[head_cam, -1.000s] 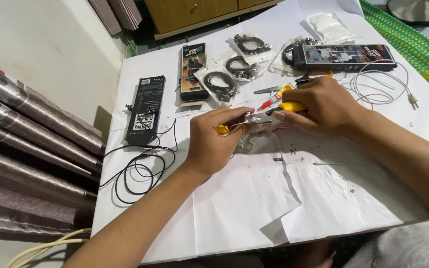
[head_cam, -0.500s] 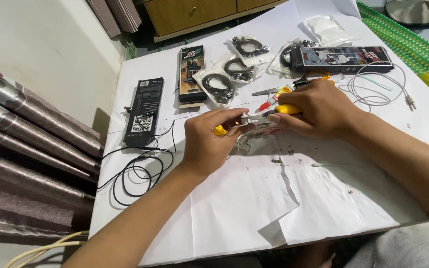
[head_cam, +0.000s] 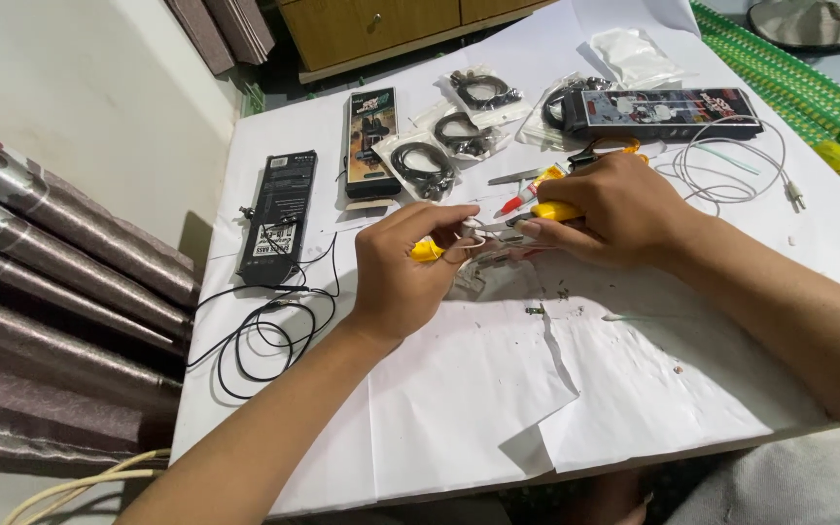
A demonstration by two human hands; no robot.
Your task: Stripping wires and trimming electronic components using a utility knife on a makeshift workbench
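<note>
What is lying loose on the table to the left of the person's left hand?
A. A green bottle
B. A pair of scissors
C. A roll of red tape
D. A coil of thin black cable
D: a coil of thin black cable lies on the white paper-covered table left of the left hand, just below a black flat package.

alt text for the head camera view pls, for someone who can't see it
Two bare hands meet over a white paper-covered table: the right hand grips a yellow-handled tool, and the left hand pinches a thin white wire. A coiled black cable, a black flat box and bagged cables lie around.
</note>
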